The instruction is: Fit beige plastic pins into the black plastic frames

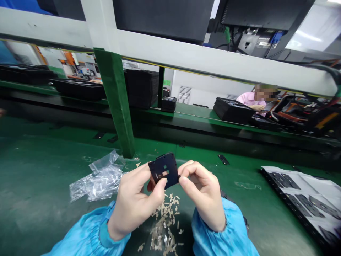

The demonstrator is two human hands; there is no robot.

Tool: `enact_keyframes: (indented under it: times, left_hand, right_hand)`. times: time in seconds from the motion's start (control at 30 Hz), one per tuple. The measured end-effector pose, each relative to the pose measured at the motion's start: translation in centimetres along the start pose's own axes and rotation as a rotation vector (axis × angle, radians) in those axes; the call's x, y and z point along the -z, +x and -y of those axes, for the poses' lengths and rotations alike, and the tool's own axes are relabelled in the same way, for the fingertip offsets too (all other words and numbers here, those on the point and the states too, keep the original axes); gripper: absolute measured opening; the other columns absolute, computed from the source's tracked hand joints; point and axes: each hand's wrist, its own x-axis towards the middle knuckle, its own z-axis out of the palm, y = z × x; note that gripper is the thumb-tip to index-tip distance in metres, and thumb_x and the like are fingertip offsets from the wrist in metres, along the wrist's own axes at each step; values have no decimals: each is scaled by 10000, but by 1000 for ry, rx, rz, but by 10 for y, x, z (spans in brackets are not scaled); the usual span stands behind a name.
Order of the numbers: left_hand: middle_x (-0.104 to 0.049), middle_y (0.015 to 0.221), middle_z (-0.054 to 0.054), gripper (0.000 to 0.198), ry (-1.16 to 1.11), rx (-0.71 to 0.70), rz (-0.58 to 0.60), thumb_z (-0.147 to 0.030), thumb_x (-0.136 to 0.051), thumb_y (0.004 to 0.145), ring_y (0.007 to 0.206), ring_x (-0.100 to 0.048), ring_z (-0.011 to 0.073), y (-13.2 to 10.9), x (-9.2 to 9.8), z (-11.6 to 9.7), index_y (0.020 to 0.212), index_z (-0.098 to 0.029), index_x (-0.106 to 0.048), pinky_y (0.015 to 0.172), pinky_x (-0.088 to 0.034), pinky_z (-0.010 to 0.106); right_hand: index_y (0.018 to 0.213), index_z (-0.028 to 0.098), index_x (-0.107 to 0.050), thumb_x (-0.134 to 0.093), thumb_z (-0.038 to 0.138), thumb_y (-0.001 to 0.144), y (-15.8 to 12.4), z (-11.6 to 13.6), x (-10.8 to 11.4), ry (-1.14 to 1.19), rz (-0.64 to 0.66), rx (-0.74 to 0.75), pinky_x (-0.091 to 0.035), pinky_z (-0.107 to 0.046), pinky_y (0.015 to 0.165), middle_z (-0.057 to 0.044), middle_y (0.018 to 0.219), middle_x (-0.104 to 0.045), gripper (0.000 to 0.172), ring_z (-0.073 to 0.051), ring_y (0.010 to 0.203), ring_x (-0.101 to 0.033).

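A small black plastic frame part [163, 170] with cut-outs is held up in front of me over the green bench [39, 177]. My left hand [135, 202] pinches its left side between thumb and fingers. My right hand [204, 195] is closed at the part's right edge, thumb and forefinger pressed on it. Both wrists wear light blue sleeves. Under the hands lies a heap of small pale peeled strips [165, 224].
Crumpled clear plastic bags [97, 179] lie to the left. A tray of black parts under a white sheet [303, 193] sits at the right. A green post [117, 103] stands behind the hands. Black tray stacks [141, 87] line the far shelf; a person in pink [250, 99] works beyond.
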Motion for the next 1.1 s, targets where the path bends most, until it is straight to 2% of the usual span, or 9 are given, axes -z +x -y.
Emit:
enact_keyframes:
  times: [0.57,0.8,0.97,1.1]
  left_hand:
    - [-538,566,-15,127,-205,133,77,-169,-514,765,531,-543,127,1,1,3,657,-172,-581,504,-451,230]
    - [-628,680,-3,136,-288,188,97,-169,-523,775,570,-560,125,0,0,5,790,-209,-652,556,-474,238]
    - [-620,716,36,176,-477,322,153,-263,-524,813,519,-529,114,-3,-5,15,876,-192,-672,417,-420,202]
    - [-540,559,3,230,-665,454,246,-345,-527,819,370,-417,70,1,-6,19,886,-166,-654,345,-337,199]
  right_hand:
    - [656,185,-475,-503,94,734,0,6,-1,-68,-21,51,-429,-246,576,6,646,-536,123,-121,610,-513]
    - [638,184,-462,-496,78,718,-1,5,-3,-53,-48,51,-418,-232,552,13,635,-522,137,-109,591,-499]
    - [635,186,-457,-494,87,722,-1,7,-2,-63,-44,54,-412,-236,539,7,626,-519,137,-114,586,-492]
    - [638,186,-453,-489,92,730,-1,8,-1,-98,-52,58,-412,-241,551,6,632,-516,137,-114,590,-492]
